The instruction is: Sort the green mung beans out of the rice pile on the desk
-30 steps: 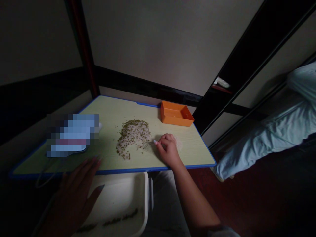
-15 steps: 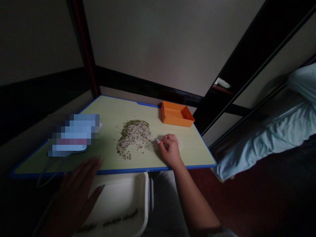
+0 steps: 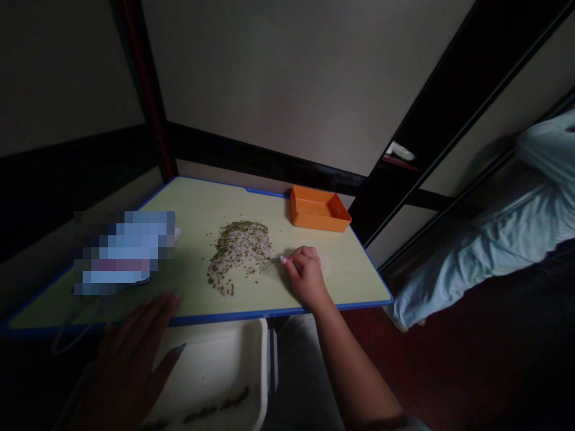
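Observation:
On the pale tabletop (image 3: 197, 206) lies a spread-out heap of small green beans and whitish grains (image 3: 242, 248). Just right of that heap, my right hand (image 3: 306, 272) rests low over the table, its fingers closed on a thin clear plastic piece (image 3: 270, 267) with a curved edge. The fingers hide much of this piece, so its full shape does not show. A pale round patch (image 3: 326, 266) shows on the far side of the hand. My left hand (image 3: 139, 347), dark in shadow, is stretched out flat with the thumb apart, near the table's front edge, and holds nothing.
An orange open box (image 3: 320, 221) stands at the back right of the table. Below the front edge, a white tub (image 3: 215, 365) has dark bits along its bottom. A blurred-out device (image 3: 126, 251) with a cable lies at left. A person's light trouser leg (image 3: 489, 251) is at right.
The view has shifted slightly, so the table and its things sit a little further left and lower. Both hands keep nearly the same pose and place.

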The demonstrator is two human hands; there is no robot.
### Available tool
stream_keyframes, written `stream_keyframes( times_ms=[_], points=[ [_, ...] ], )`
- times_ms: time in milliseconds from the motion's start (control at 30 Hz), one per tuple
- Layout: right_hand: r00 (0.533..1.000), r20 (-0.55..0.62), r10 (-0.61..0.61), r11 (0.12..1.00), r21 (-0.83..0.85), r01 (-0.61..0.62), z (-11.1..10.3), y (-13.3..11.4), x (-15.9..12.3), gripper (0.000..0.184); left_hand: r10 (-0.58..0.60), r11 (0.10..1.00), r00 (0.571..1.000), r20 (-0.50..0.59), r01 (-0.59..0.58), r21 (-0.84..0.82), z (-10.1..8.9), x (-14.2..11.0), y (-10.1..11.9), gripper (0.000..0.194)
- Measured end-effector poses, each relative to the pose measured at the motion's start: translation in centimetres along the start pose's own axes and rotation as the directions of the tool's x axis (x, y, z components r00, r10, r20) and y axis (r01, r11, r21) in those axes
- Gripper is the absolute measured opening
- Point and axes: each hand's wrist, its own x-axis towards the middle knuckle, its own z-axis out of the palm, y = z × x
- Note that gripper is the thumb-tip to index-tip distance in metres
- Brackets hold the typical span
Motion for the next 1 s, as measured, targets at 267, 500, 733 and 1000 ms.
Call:
stream_keyframes(
  times_ms=[267, 500, 733, 1000],
  points=[
    [0.999, 0.039, -0.008, 0.999, 0.047, 0.007, -0.2, 0.0, -0.1, 0.023, 0.015, 0.999, 1.0, 0.016, -0.016, 0.034, -0.1, -0.1, -0.3, 0.071],
    [0.995, 0.066, -0.069, 0.997, 0.052, 0.066, -0.3, -0.3, -0.1, 0.022, 0.022, 0.998, 1.0, 0.002, -0.022, 0.057, -0.3, 0.0, 0.3, 0.069],
    [0.987, 0.13, -0.095, 0.995, -0.02, 0.098, -0.4, -1.0, 0.5, 0.02, 0.038, 0.995, 0.999, -0.022, -0.036, 0.098, -0.5, 0.1, 0.5, 0.068],
    [0.985, 0.125, -0.122, 0.991, -0.036, 0.128, -0.2, -1.4, 1.8, 0.022, 0.13, 0.978, 0.989, -0.075, -0.116, 0.172, -1.0, 0.6, 0.9, 0.069]
  ],
)
